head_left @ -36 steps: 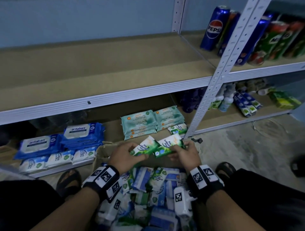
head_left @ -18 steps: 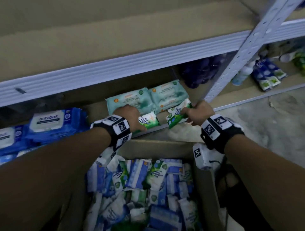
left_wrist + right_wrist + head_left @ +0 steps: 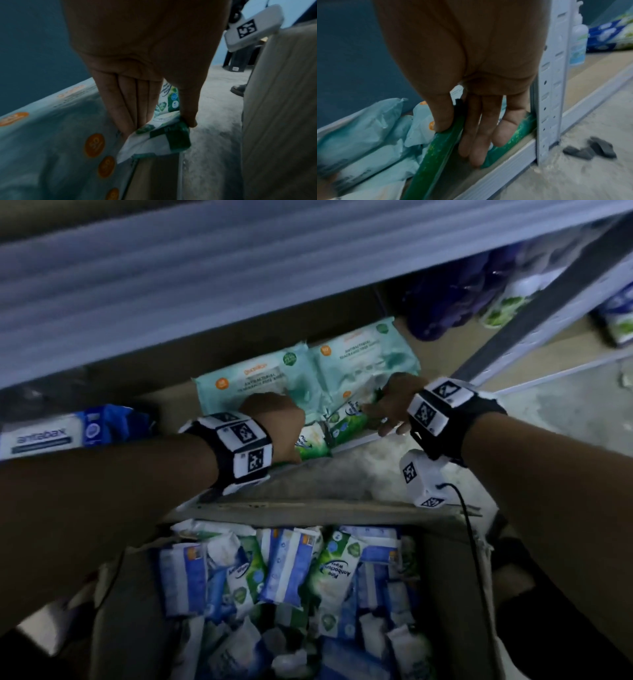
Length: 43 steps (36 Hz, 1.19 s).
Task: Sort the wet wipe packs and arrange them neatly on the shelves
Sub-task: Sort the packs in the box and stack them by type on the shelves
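Placing step: left hand point(image 3: 274, 422) and right hand point(image 3: 390, 409) each pinch a green pack point(image 3: 346, 424) before the teal packs point(image 3: 274, 378); next, release squarely.

two small green wipe packs point(image 3: 342, 424) at lower shelf point(image 3: 373, 440) edge.

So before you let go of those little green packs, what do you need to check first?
1. Left hand grips its small green pack: ok.
2. Right hand pinches its own green pack: ok.
3. Both packs sit at the lower shelf's front edge, before the big teal packs: ok.
4. Packs lying flat and lined up: cannot tell.
5. More packs waiting in the cardboard box: ok.
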{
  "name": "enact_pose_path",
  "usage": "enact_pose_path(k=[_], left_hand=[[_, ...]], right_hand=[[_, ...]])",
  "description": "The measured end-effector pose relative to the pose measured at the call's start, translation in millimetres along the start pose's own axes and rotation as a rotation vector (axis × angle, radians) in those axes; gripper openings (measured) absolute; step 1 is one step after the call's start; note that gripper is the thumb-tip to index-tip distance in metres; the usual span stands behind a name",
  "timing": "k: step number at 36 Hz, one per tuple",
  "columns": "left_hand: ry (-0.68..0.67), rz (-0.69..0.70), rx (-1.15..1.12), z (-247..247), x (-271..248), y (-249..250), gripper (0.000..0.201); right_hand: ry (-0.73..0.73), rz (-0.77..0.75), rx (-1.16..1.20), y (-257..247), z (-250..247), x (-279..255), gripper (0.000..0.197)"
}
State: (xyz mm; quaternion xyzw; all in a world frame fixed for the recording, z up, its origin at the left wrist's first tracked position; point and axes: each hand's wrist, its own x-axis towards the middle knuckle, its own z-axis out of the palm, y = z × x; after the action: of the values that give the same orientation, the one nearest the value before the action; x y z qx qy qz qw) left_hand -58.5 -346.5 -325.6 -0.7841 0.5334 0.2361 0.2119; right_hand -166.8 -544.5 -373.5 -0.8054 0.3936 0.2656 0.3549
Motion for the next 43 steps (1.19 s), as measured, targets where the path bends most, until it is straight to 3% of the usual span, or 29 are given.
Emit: enact_pose_path(k=[3, 6, 7, 8, 10, 12, 16, 25, 32, 39, 43], left_hand=[[-0.040, 0.035, 0.057, 1.6, 1.3, 1.2, 0.048], [-0.067, 0.077, 0.092, 6.9, 2.8, 2.1, 0.050], [-0.065, 0.090, 0.109, 8.9, 3.1, 2.2, 0.051], [-0.073, 0.096, 0.119, 11.4, 3.9, 2.0, 0.051], [-0.087, 0.101, 0.129, 14.6, 5.4, 2.1, 0.050], [-0.088, 0.105, 0.139, 17.0, 5.9, 1.0, 0.049], [-0.107, 0.101, 0.118, 21.3, 8.2, -2.4, 0.045], [-0.127, 0.104, 0.161, 32.1, 10.6, -3.4, 0.033], [-0.131, 0.104, 0.203, 40.3, 11.5, -2.4, 0.030], [-0.083, 0.099, 0.204, 43.5, 7.8, -4.9, 0.040], [-0.059, 0.083, 0.182, 44.0, 6.4, -7.9, 0.039]], right_hand=[[-0.015, -0.028, -0.234, 4.5, -3.1, 11.7, 0.048], [0.107, -0.071, -0.659, 18.4, 0.2, 36.1, 0.029], [0.131, -0.076, -0.723, 28.3, 2.6, 47.1, 0.038], [0.120, -0.083, -0.712, 46.8, 7.8, 68.5, 0.045], [0.118, -0.100, -0.670, 64.7, 14.1, 91.6, 0.038], [0.157, -0.103, -0.649, 46.1, 14.4, 61.6, 0.035], [0.135, -0.163, -0.634, 16.6, 13.6, 17.5, 0.050], [0.111, -0.330, -0.785, 5.7, 4.8, 9.3, 0.048], [0.106, -0.361, -0.830, 12.4, 12.1, 7.6, 0.050], [0.147, -0.401, -0.852, 10.5, 16.5, 11.1, 0.040], [0.132, -0.365, -0.896, 6.7, 12.7, 14.1, 0.019]])
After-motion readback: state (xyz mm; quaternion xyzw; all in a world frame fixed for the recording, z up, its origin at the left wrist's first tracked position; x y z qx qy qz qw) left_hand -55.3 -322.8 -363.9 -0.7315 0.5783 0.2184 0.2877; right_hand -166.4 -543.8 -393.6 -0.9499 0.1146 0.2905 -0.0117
